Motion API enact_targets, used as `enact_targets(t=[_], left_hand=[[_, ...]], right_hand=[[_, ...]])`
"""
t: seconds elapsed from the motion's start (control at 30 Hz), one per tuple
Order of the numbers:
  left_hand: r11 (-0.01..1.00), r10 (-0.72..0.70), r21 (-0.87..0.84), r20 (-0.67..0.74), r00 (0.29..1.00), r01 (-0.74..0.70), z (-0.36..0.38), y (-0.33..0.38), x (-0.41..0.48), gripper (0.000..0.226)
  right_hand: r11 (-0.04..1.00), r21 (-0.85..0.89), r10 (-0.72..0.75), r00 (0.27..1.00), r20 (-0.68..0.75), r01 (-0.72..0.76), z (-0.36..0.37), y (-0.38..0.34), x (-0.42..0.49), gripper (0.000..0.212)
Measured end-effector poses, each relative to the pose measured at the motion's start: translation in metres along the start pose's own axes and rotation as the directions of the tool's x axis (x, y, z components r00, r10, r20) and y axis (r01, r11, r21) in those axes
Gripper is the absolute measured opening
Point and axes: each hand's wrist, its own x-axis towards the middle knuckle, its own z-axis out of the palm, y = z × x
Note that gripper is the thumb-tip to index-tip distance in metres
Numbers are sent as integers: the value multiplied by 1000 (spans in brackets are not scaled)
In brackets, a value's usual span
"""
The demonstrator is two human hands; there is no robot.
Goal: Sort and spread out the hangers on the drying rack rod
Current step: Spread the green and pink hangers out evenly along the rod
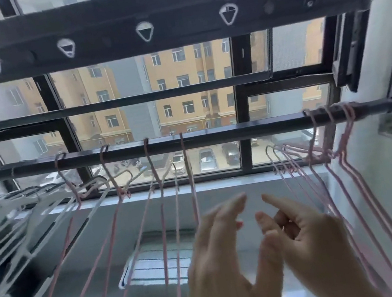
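My left hand [219,261] and right hand [310,235] hover below the rod [239,132], fingers loose, holding nothing. The rod runs left to right. The bunched pink hangers [348,111] crowd its right end, up and right of my nearer right hand; their lower bars blur and leave the frame.

Flat grey daylight comes through the window [190,71] ahead of me, so the dark rod [213,136] and the upper bar [115,14] read nearly as silhouettes. Shadows are soft. My left hand [221,260] and right hand [308,238] are smeared by motion blur. The wide lens bows straight lines towards the edges, and the white hangers [6,213] far left look soft and washed out.
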Motion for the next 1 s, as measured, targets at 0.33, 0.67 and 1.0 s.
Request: enact_targets(t=[0.33,0.67,1.0], left_hand=[[962,-225,-100,230,947,253,122,15,4,36],[887,-429,-14,337,838,461,165,5,-2,48],[902,-425,-5,167,890,432,139,-13,4,40]], right_hand=[[907,-395,125,989,-82,-148,-91,64,1,28],[922,-369,139,990,21,-122,-82,76,13,37],[887,-454,143,984,102,-82,-51,73,32,18]])
